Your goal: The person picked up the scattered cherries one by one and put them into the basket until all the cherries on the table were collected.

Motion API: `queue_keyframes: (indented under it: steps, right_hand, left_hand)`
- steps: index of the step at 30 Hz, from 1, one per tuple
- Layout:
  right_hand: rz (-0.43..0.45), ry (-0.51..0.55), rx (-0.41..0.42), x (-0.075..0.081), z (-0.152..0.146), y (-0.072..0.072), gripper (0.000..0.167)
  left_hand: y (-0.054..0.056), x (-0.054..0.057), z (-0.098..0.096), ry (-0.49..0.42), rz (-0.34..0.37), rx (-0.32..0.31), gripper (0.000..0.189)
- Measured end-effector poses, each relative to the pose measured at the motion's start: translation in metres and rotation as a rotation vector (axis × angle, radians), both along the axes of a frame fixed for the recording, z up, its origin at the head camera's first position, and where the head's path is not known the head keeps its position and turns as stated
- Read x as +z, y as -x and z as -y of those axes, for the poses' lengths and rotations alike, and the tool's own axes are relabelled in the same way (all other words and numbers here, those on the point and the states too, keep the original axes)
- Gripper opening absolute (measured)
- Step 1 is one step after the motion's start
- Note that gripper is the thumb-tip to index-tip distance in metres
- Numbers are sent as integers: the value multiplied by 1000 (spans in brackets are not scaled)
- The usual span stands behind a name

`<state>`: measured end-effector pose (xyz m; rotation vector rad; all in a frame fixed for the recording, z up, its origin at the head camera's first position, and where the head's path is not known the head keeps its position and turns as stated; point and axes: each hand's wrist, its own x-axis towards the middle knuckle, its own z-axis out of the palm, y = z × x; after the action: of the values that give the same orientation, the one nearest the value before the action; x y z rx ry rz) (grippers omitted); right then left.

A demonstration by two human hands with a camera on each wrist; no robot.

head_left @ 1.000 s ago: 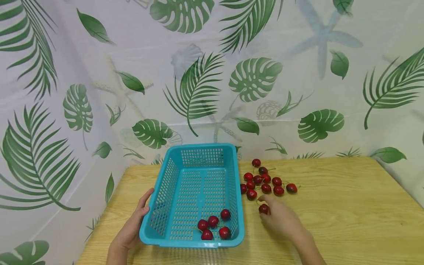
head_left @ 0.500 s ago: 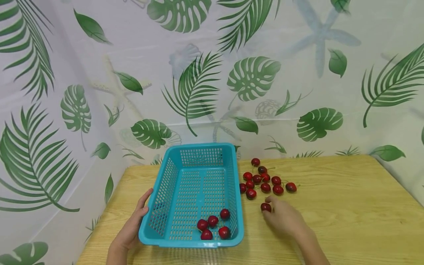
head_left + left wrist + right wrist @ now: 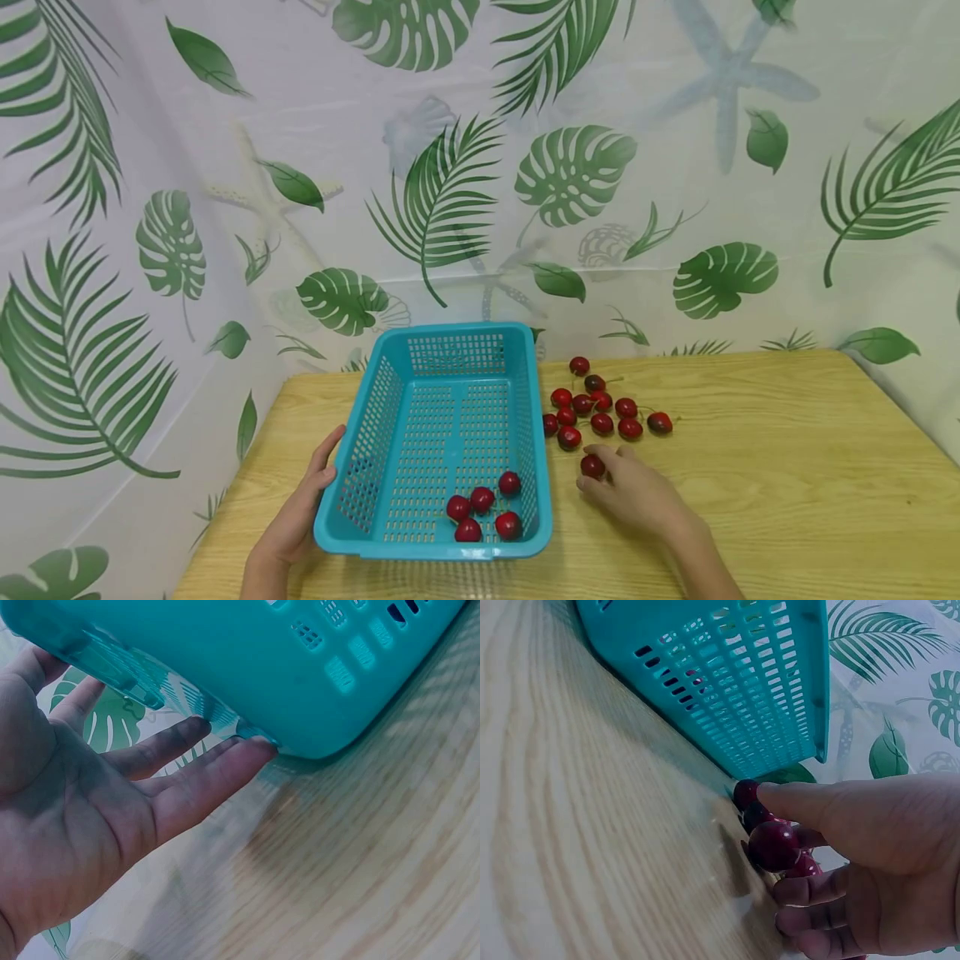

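Note:
My left hand [image 3: 296,512] rests against the left side of a turquoise plastic basket [image 3: 542,400]. In the left wrist view its fingers are extended, the tips at the basket's wall [image 3: 247,667]. Several dark red cherries [image 3: 482,500] lie in the basket's near right corner. To the right of the basket, my right hand [image 3: 637,496] holds one cherry [image 3: 592,466] between thumb and fingers. From the right wrist, that cherry [image 3: 774,846] shows in front of the index finger, with the thumb beside it; part of the grip is hidden behind the fruit.
Several loose cherries [image 3: 602,424], some with stems, cluster on the wooden table [image 3: 787,467] just beyond my right hand, a few close to the basket's right wall. Behind the table hangs a white cloth [image 3: 465,200] with a leaf print.
The right hand drew slightly right with the cherry, then shifted back left toward the basket. The left hand and basket stay where they were.

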<state>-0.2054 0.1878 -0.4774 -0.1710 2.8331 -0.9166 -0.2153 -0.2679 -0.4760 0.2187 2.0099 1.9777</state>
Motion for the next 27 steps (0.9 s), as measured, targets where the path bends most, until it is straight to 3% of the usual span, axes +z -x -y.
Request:
queue_keyframes:
  steps: [11,19,24,27]
  right_hand:
    - [2,29,-6,-5,-6,4,62]
    - [-95,-97,-44,-7,7,8,30]
    - [-137,-106,-71,-6,10,6,8]
    - [-149,-96,-67,-5,10,5,7]
  left_hand:
    - [1,0,1,-18,14,-15,59]
    - [0,-2,0,6,2,24,58]
    - [1,-1,-1,5,7,27,58]
    - [1,-1,-1,-2,13,32,58]
